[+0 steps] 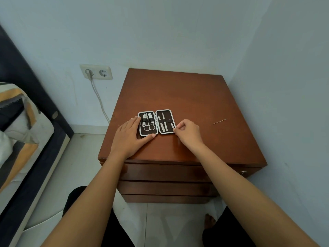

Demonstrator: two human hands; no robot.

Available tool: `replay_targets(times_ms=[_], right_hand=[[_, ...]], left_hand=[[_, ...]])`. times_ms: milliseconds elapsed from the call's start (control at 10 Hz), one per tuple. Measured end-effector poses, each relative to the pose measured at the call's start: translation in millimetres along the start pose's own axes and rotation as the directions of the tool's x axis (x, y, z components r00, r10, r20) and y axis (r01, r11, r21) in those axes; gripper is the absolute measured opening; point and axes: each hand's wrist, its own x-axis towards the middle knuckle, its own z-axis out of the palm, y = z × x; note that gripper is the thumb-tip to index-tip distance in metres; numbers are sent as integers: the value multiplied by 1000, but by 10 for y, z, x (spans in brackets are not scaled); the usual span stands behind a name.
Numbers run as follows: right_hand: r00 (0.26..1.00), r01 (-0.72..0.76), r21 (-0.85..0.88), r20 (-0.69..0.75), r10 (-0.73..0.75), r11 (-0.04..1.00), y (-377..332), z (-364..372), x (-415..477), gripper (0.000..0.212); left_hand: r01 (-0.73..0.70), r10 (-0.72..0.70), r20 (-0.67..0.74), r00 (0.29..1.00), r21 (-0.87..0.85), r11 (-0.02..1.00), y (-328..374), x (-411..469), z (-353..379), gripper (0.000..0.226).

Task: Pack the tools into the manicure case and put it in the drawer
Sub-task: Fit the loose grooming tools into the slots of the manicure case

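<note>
The manicure case (156, 122) lies open flat at frame centre on the wooden nightstand (178, 93), scissors (149, 127) and clippers strapped in its left half. The left hand (130, 137) rests flat and unclenched against the case's left edge, while the right hand (187, 131) pinches the lower right corner. A thin metal pick (219, 121) lies apart to the right, with bare wood all around; the drawers (165, 172) below are closed.

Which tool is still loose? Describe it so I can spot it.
On the brown wooden nightstand top, look right of the open black manicure case, past the right hand. The thin metal pin-like stick lies alone on bare wood, apart from the case, unlike the strapped-in tools.
</note>
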Motion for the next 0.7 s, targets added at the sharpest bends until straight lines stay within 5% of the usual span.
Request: replay_targets(times_ms=[200, 500, 700], right_hand=[[925, 358, -309, -6, -379, 881, 198, 69, -226, 28], [922, 361, -532, 80, -379, 766, 130, 133, -158, 45], [925, 366, -470, 91, -369, 803, 132, 76, -149, 47]], left_hand=[[3, -3, 2, 1000, 5, 1000, -9, -1, 7, 88], [11, -11, 3, 1000, 5, 1000, 4, 0, 2, 87], [7, -7, -4, 1000, 0, 1000, -2, 6, 13, 88]])
